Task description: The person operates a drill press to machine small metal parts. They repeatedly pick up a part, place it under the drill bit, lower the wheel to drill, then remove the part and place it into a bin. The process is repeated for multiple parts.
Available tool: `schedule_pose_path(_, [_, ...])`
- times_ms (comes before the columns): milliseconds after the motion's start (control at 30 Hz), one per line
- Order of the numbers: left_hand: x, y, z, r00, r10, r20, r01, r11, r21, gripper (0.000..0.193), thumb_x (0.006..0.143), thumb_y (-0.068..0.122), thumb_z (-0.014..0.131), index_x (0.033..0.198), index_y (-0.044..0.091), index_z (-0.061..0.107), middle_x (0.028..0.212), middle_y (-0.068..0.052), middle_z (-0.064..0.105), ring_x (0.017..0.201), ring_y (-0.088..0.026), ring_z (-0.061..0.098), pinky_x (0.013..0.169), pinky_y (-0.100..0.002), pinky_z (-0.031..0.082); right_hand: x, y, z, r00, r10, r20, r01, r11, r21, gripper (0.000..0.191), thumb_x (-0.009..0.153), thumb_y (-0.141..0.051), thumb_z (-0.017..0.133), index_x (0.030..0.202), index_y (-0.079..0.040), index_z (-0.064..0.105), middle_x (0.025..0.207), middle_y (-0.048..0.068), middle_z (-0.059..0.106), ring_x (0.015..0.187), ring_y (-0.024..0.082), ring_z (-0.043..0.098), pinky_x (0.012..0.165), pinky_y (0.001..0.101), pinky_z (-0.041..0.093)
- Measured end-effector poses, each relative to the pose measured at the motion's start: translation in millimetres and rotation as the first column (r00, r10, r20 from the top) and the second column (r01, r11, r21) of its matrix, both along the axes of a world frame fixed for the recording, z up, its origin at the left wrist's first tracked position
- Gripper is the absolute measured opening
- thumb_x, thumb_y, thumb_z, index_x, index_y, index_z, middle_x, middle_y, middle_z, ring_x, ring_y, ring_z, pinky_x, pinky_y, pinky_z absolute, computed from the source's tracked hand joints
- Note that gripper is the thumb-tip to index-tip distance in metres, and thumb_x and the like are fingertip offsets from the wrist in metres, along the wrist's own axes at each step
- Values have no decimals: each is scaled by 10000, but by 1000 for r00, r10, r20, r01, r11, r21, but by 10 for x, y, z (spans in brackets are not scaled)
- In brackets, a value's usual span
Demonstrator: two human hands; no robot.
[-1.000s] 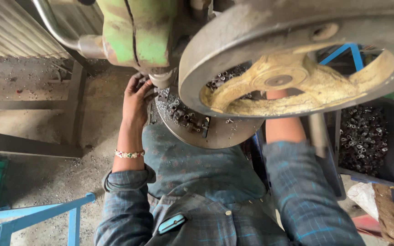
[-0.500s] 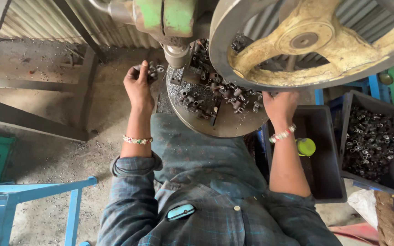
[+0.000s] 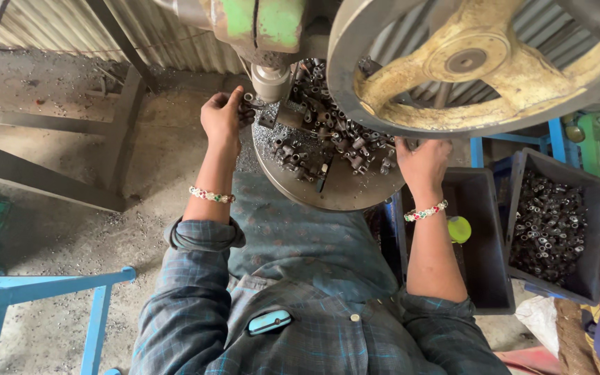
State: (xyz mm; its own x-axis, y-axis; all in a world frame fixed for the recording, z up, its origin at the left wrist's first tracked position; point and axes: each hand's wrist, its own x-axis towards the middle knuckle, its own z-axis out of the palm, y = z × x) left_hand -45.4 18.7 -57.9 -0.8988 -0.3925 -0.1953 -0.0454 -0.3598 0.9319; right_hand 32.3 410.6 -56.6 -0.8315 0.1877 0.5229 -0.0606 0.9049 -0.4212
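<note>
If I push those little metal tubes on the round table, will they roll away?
Probably a little. The small metal tubes look round, so loose ones may roll. They look hard, likely stiff and heavy for their size. Heaped on the round plate, most would probably jam.

A small dull-grey metal piece [image 3: 249,99] sits pinched in the fingertips of the left hand [image 3: 222,117], at the far left edge of the round steel surface [image 3: 345,194], just under the press ram. More short grey metal tubes [image 3: 328,132] lie in a loose heap across the far part of that surface, tumbled at all angles, the right hand [image 3: 421,163] resting at their right edge
</note>
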Motion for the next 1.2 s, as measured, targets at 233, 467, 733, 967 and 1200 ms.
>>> schedule_pose_path(233, [-69, -15, 62, 993, -116, -10, 112, 975, -191, 218, 930, 179, 762, 820, 19, 661, 682, -23, 662, 522, -100, 640, 466, -287, 564, 29, -67, 85, 1000, -3, 12, 2, 996, 94, 396, 889, -275, 831, 1185, -36, 720, 1188, 254, 675, 1144, 523, 545, 961, 560, 478])
schedule_pose_path(467, [-69, -105, -151, 922, -387, 8, 385, 920, 72, 206, 1007, 212, 669, 830, 115, 633, 662, 51, 553, 541, -53, 484, 472, -231, 400, -138, -62, 59, 998, -5, 56, 10, 996, -90, 824, 849, -326, 850, 1373, 134, 411, 1236, 267, 591, 1154, 419, 592, 991, 504, 479])
schedule_pose_path(733, [-69, -110, -98, 912, -409, 22, 407, 911, 64, 229, 1004, 231, 689, 809, 144, 607, 658, 71, 523, 537, -47, 447, 457, -232, 359, -1042, -78, 270, 994, -45, -103, 48, 999, 19, 783, 852, -318, 856, 1367, 97, 438, 1251, 266, 592, 1166, 438, 573, 1003, 520, 462])
schedule_pose_path(967, [-216, 23, -70, 915, -404, 4, 403, 912, 79, 166, 1010, 228, 603, 930, 120, 700, 671, 57, 553, 555, -61, 467, 490, -250, 372, -1414, -134, 758, 987, -15, -157, 16, 1000, 3, 747, 855, -312, 860, 1362, 66, 462, 1265, 265, 594, 1176, 454, 556, 1014, 533, 447])
schedule_pose_path(1200, [120, -72, -208, 926, 286, -245, -299, 954, -15, 219, 1044, 169, 563, 1013, 12, 712, 847, 24, 657, 704, -81, 539, 618, -257, 464, -437, -190, 189, 992, 5, -125, 7, 995, 97, 712, 858, -305, 865, 1357, 34, 486, 1278, 264, 595, 1187, 471, 539, 1024, 546, 431])
